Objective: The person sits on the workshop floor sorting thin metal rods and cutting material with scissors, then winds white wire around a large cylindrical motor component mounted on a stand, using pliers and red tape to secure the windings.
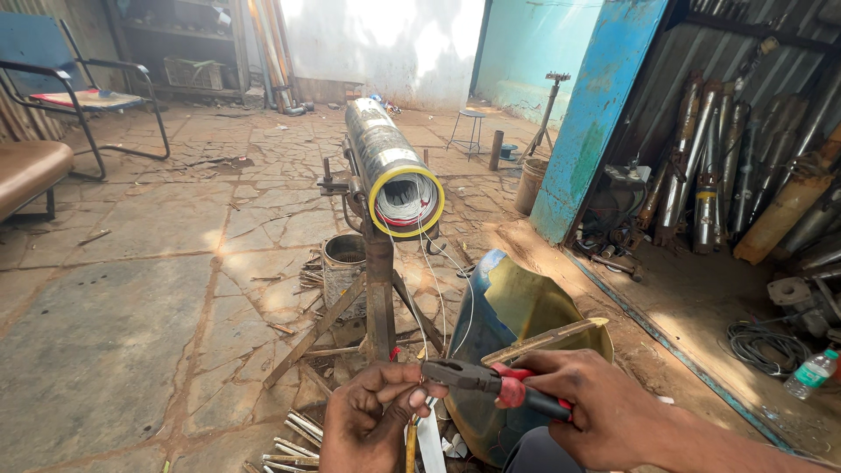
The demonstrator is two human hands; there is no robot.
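we see thin white wires running from the yellow-rimmed steel motor cylinder down to our left hand, fingers pinched on them. our right hand clenches red-handled black pliers, nose at the pinch.

The bottom edge cuts off the left hand at the wrist, and its fingers hide the tips of the pliers. The thin wires below the motor tube vanish behind that hand; what they join cannot be told.
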